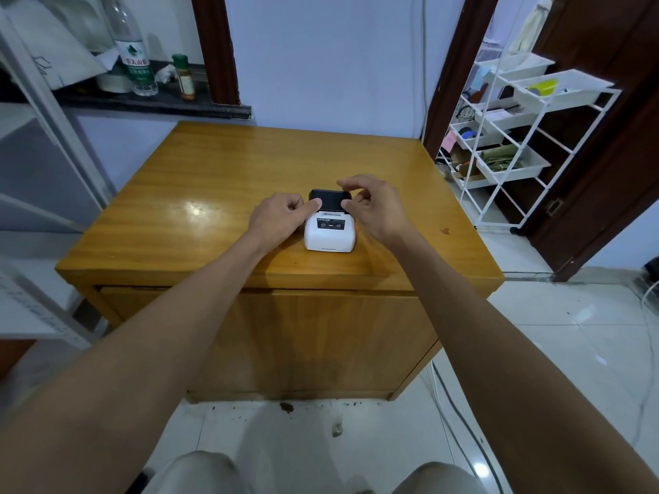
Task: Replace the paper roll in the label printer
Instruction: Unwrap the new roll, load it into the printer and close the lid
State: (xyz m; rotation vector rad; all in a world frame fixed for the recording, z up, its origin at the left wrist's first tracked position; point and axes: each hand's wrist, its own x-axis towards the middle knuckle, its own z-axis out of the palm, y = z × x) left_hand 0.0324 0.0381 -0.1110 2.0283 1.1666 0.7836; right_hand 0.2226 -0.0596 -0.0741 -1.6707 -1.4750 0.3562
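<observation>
A small white label printer (330, 235) with a black lid (330, 198) at its far end sits near the middle of the wooden table (199, 194). My left hand (280, 217) rests against the printer's left side, thumb touching the lid's left corner. My right hand (374, 205) is at the right side, fingers curled over the lid's right corner. The lid looks down or nearly so. No paper roll is visible; the inside of the printer is hidden.
A dark ledge (157, 105) at the back left carries a plastic water bottle (132, 51) and a small brown bottle (185, 78). A white wire rack (513, 137) with trays stands to the right of the table. White shelving (39, 137) stands at the left.
</observation>
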